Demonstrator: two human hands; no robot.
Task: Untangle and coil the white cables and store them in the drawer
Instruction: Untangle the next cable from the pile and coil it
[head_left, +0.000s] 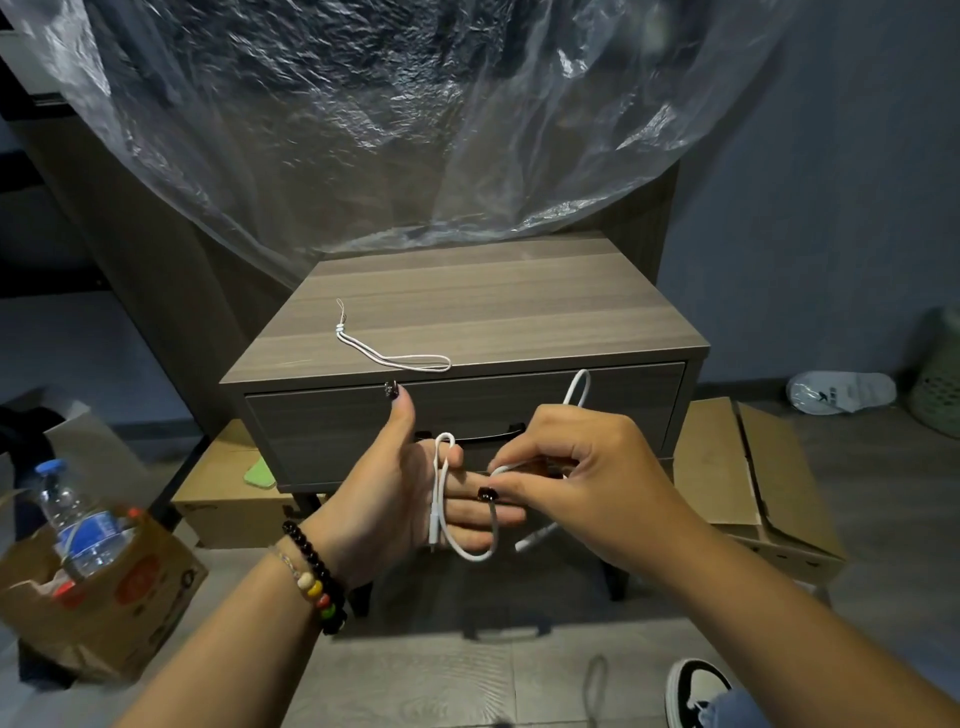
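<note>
Right hand is pinching the white cable, looping it around the flat, straight-fingered left hand, before the closed drawer.

home bedroom: nightstand, cardboard boxes, slipper.

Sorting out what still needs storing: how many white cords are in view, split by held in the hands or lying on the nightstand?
Held in the hands, white cable wound round the left hand and pinched by the right hand: 1
Lying on the nightstand, white strap cord: 1
Total: 2
</note>
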